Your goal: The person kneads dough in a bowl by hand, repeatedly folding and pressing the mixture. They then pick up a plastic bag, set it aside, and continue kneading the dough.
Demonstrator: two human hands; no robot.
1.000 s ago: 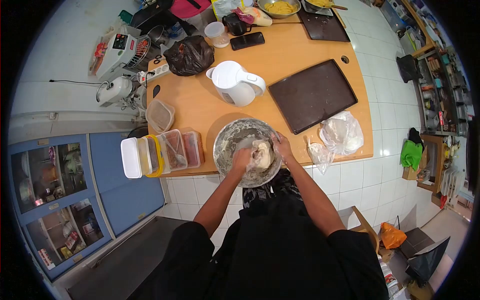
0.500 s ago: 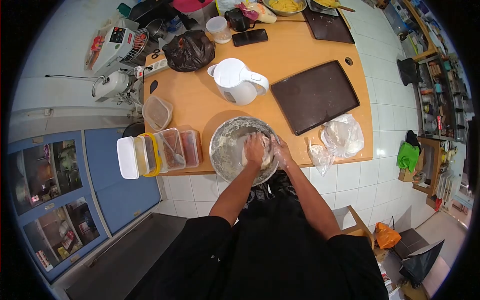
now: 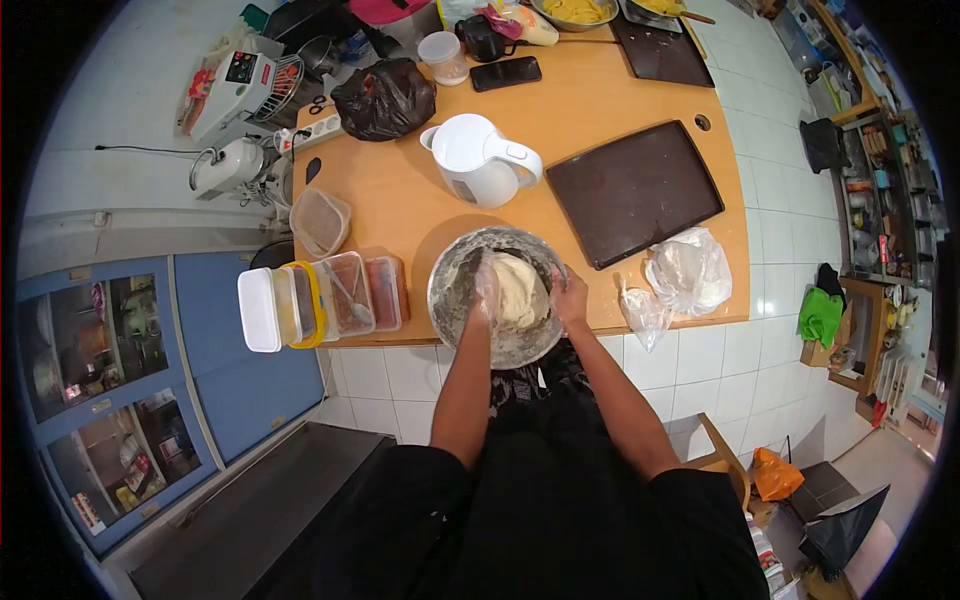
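A metal mixing bowl (image 3: 448, 335), its inner wall coated with flour, stands at the table's front edge. In it lies a pale lump of dough (image 3: 519, 290). My left hand (image 3: 485, 287) is inside the bowl, turned on edge along the dough's left side; its floury fingers look stretched out and slightly blurred. At the right rim, my right hand (image 3: 570, 298) has its fingers over the edge and grips the bowl.
A white electric kettle (image 3: 482, 165) stands behind the bowl. To the right are a dark baking tray (image 3: 635, 195) and plastic bags of white powder (image 3: 690, 272). Lidded plastic containers (image 3: 348, 292) line the left. Farther back lie a black bag (image 3: 384, 100) and a phone (image 3: 506, 74).
My left hand has moved from on top of the dough to its left side, uncovering the lump. My right hand remains at the bowl's right rim.
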